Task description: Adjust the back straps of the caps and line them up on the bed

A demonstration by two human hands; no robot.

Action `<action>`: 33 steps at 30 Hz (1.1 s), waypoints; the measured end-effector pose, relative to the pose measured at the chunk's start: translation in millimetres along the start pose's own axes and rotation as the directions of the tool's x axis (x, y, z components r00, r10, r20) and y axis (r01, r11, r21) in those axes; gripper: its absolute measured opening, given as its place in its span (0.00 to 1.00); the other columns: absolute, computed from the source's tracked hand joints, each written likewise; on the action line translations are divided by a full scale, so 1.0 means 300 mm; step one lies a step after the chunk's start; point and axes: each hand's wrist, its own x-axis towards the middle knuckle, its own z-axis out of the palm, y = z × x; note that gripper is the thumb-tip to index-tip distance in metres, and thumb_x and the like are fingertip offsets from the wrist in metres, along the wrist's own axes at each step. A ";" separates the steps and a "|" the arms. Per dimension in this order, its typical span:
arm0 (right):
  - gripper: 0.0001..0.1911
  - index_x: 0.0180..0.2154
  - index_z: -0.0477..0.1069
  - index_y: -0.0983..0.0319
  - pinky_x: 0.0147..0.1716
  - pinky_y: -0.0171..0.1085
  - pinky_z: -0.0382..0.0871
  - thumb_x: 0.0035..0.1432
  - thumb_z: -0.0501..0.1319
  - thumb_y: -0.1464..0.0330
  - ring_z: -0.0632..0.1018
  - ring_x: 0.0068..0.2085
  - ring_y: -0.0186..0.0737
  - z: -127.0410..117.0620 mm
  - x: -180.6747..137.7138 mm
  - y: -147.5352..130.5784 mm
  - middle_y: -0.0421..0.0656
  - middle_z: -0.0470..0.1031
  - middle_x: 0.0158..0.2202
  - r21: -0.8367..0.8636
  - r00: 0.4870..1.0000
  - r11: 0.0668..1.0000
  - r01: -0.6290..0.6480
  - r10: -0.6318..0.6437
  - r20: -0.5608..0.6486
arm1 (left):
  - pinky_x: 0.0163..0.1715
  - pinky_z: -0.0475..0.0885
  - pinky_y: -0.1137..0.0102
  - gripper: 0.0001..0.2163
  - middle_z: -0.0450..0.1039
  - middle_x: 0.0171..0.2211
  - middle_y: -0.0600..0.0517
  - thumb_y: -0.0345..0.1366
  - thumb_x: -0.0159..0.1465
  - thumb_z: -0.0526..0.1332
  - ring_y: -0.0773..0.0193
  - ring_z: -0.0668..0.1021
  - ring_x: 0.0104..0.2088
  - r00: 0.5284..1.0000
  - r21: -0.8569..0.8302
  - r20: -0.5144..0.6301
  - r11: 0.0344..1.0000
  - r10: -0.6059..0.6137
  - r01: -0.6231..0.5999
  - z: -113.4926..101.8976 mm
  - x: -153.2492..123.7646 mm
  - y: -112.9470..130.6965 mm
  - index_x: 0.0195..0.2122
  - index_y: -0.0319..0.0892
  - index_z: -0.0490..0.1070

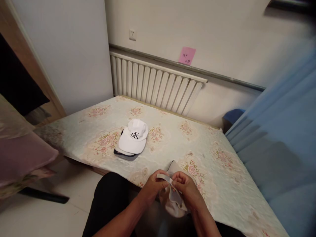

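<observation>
Both my hands hold a light beige cap (175, 201) at the near edge of the bed. My left hand (153, 187) pinches the cap's back strap (165, 178), fingers closed. My right hand (187, 188) is closed on the same strap and the cap's rear edge. The cap's crown hangs below my hands, partly hidden by them. Farther out on the bed lies a white cap with a dark logo (134, 136), stacked on top of other caps, a grey and a dark one (125, 154), whose brims stick out beneath it.
The mattress (212, 158) has a pale floral cover. A white radiator (155, 84) runs along the back wall under a pink sticky note (187, 55). A blue curtain (281, 141) hangs at the right. Pinkish bedding (22, 154) lies at the left, with tiled floor (44, 214) below.
</observation>
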 end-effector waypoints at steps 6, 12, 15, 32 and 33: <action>0.09 0.28 0.65 0.62 0.22 0.32 0.55 0.45 0.63 0.66 0.66 0.20 0.30 -0.002 -0.004 -0.015 0.36 0.68 0.19 -0.039 1.000 0.999 0.030 -0.030 -0.002 | 0.28 0.64 0.74 0.14 0.72 0.24 0.56 0.32 0.47 0.68 0.69 0.73 0.25 1.000 0.010 0.030 1.000 -0.009 0.009 0.003 0.005 0.002 0.34 0.40 0.68; 0.08 0.28 0.65 0.61 0.22 0.32 0.55 0.46 0.62 0.67 0.66 0.21 0.31 0.001 0.005 -0.010 0.35 0.67 0.18 -0.095 0.998 0.994 0.054 -0.056 -0.025 | 0.25 0.63 0.74 0.14 0.71 0.23 0.55 0.33 0.45 0.68 0.68 0.72 0.25 1.000 0.092 0.007 0.995 -0.023 0.023 0.014 0.007 0.010 0.33 0.39 0.68; 0.08 0.27 0.64 0.61 0.22 0.32 0.55 0.45 0.63 0.67 0.66 0.21 0.31 0.004 0.003 -0.015 0.34 0.67 0.18 -0.103 0.998 0.993 0.050 -0.054 -0.031 | 0.26 0.62 0.74 0.13 0.71 0.23 0.56 0.32 0.46 0.67 0.68 0.71 0.25 1.000 0.151 0.015 0.989 -0.003 0.000 0.013 0.007 0.017 0.32 0.39 0.69; 0.09 0.33 0.74 0.58 0.33 0.36 0.62 0.46 0.60 0.72 0.71 0.32 0.39 -0.008 -0.057 -0.091 0.38 0.74 0.30 -0.605 0.972 0.767 0.216 -0.227 0.059 | 0.29 0.62 0.75 0.10 0.70 0.27 0.55 0.35 0.47 0.67 0.67 0.69 0.29 0.975 0.562 0.179 0.799 0.135 -0.214 0.040 0.012 0.075 0.31 0.40 0.73; 0.09 0.33 0.74 0.58 0.33 0.36 0.62 0.46 0.60 0.72 0.71 0.32 0.39 -0.010 -0.059 -0.090 0.39 0.74 0.30 -0.619 0.970 0.753 0.223 -0.235 0.064 | 0.29 0.61 0.75 0.10 0.70 0.27 0.56 0.34 0.47 0.66 0.67 0.69 0.29 0.972 0.569 0.203 0.794 0.116 -0.213 0.037 0.012 0.083 0.32 0.40 0.73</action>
